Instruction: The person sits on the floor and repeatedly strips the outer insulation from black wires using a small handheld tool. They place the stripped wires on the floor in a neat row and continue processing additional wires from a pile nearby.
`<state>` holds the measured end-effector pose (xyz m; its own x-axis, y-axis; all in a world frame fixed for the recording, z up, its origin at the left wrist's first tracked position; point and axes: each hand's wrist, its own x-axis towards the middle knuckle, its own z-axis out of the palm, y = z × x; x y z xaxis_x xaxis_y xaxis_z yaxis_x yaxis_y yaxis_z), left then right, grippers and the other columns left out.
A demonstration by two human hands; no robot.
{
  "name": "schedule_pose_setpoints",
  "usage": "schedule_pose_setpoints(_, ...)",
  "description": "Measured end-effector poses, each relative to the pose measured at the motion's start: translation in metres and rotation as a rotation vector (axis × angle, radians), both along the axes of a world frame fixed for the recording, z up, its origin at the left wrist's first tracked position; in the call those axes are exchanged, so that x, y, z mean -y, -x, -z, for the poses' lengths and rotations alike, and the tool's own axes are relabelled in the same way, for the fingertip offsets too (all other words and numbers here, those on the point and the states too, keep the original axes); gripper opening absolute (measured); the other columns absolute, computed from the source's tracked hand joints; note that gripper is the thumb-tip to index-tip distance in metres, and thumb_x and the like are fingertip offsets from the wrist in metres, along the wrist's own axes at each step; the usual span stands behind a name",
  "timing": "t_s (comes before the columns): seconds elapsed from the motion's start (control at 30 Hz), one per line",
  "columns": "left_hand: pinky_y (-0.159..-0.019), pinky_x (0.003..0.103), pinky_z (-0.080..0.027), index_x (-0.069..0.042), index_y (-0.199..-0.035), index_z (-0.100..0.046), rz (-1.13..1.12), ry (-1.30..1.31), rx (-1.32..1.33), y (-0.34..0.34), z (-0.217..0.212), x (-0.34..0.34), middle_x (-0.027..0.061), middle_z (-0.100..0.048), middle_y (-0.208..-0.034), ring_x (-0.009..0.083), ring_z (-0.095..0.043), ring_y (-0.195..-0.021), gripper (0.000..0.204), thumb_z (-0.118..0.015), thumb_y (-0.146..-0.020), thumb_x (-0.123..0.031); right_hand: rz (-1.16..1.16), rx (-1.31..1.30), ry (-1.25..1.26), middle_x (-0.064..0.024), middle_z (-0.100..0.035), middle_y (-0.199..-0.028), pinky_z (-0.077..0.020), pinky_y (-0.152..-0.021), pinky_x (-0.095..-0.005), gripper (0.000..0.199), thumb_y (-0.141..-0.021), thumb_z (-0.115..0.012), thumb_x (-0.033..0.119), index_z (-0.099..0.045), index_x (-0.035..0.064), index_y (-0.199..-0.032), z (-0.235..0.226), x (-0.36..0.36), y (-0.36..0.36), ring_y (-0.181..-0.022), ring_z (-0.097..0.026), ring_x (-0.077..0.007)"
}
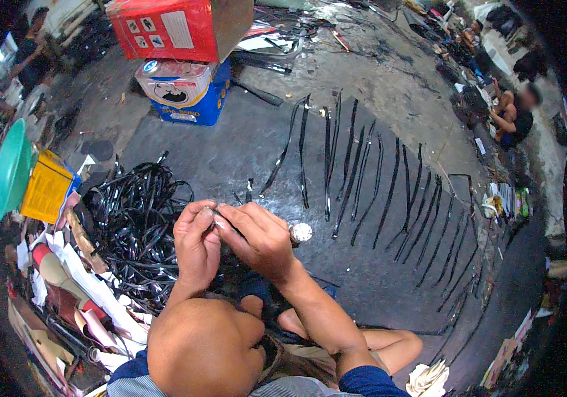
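Observation:
My left hand (pixel 197 241) and my right hand (pixel 257 238) meet fingertip to fingertip in front of me. Both are closed in a pinch around what looks like the end of a thin black strip, mostly hidden by the fingers. Under and left of my hands lies a tangled heap of shiny black strips (pixel 141 228). To the right, several black strips (pixel 353 169) are laid side by side on a dark sheet (pixel 230 159). Close to my right wrist is a small round object with a speckled whitish top (pixel 301 232).
A red box (pixel 164 30) sits on a blue and white tin (pixel 191 92) at the far side. On the left, a green basin (pixel 12 169) leans against a yellow tin (pixel 50 185), above scraps of sheet material (pixel 65 278). Another person (pixel 518 119) sits at the far right.

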<state>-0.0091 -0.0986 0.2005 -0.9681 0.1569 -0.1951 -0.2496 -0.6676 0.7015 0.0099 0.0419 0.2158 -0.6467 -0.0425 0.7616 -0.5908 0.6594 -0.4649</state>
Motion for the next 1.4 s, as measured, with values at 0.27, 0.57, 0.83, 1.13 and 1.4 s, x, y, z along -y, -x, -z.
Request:
schedule_pose_setpoints(0.27, -0.081, 0.031, -0.047, 0.003, -0.096, -0.064, 0.013, -0.008, -0.224, 0.020, 0.000, 0.006, 0.0084, -0.063, -0.088, 0.0184, -0.059, -0.085, 0.006, -0.063, -0.093, -0.002, -0.005, 0.160, 0.101, -0.0081, -0.072, -0.083, -0.0539, -0.058, -0.0310, 0.023, -0.079, -0.080, 0.007, -0.074, 0.0055, -0.100, 0.002, -0.004, -0.028, -0.064, -0.067, -0.0210)
schedule_pose_setpoints(0.57, -0.072, 0.027, -0.051, 0.000, -0.097, -0.066, -0.151, -0.009, 0.005, 0.086, 0.025, 0.026, 0.0067, -0.067, -0.089, 0.0157, -0.063, -0.077, 0.007, -0.067, -0.093, -0.005, 0.158, 0.337, 0.053, -0.0094, -0.070, -0.074, -0.0527, -0.056, -0.0293, 0.018, -0.075, -0.082, 0.002, -0.076, 0.0033, -0.092, 0.022, -0.028, -0.092, -0.061, -0.067, -0.0189)
schedule_pose_setpoints(0.83, -0.061, 0.025, -0.051, 0.000, -0.098, -0.068, -0.200, 0.155, 0.254, 0.128, 0.103, 0.026, 0.0044, -0.065, -0.085, 0.0137, -0.061, -0.071, 0.010, -0.070, -0.091, -0.006, 0.252, 0.612, 0.040, -0.0108, -0.073, -0.081, -0.0546, -0.061, -0.0294, 0.016, -0.078, -0.082, 0.004, -0.076, 0.0021, -0.093, 0.051, -0.058, -0.176, -0.066, -0.070, -0.0208)
schedule_pose_setpoints(1.13, -0.046, 0.024, -0.043, 0.004, -0.086, -0.069, -0.333, 0.401, 0.422, 0.175, 0.197, 0.023, 0.0056, -0.060, -0.067, 0.0153, -0.057, -0.054, 0.014, -0.077, -0.085, -0.007, 0.443, 0.883, 0.230, -0.0063, -0.063, -0.065, -0.0453, -0.054, -0.0303, 0.009, -0.080, -0.079, 0.003, -0.077, 0.0028, -0.089, 0.070, -0.073, -0.259, -0.054, -0.057, -0.0161)
schedule_pose_setpoints(1.4, -0.091, 0.046, -0.050, -0.005, -0.115, -0.068, -0.166, 1.863, -0.759, 0.139, 0.174, -0.074, 0.0182, -0.062, -0.115, 0.0361, -0.059, -0.109, 0.042, -0.074, -0.074, -0.010, 0.578, 0.941, 0.312, -0.0086, -0.063, -0.070, -0.0473, -0.057, -0.0310, 0.007, -0.083, -0.076, 0.005, -0.075, 0.0009, -0.088, 0.096, -0.084, -0.277, -0.060, -0.059, -0.0165)
